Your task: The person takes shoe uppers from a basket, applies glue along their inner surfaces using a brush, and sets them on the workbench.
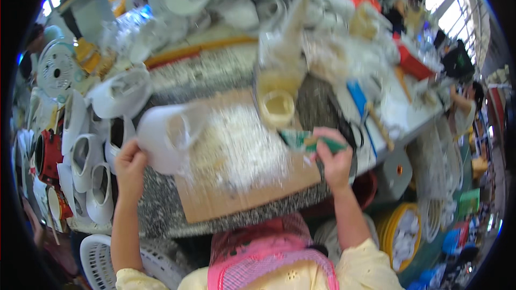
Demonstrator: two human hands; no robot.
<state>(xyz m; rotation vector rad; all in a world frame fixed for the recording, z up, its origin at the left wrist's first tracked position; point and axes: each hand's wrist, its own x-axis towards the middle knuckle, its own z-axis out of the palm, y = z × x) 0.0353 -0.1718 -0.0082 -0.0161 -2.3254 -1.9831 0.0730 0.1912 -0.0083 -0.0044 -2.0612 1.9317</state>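
My left hand (pixel 131 162) grips the edge of a white hollow plastic shell (pixel 160 137), with a round opening facing right. The shell is tilted above the left part of a brown cardboard sheet (pixel 236 204). White powder or fine shavings (pixel 250 153) are spread over the cardboard. In my right hand (pixel 334 157) is a flat green object (pixel 296 139), its left end pointing toward the middle of the cardboard; blur hides its exact kind. Just beyond its tip stands a cup-like container (pixel 278 108) with yellowish contents.
More white shells (pixel 83 161) crowd the left side. Clear plastic bags and white pieces (pixel 215 2) are heaped at the back. A blue strip (pixel 356 94) and a wooden handle (pixel 379 126) lie to the right. A white basket (pixel 97 260) and a yellow bucket (pixel 392 231) stand below the table.
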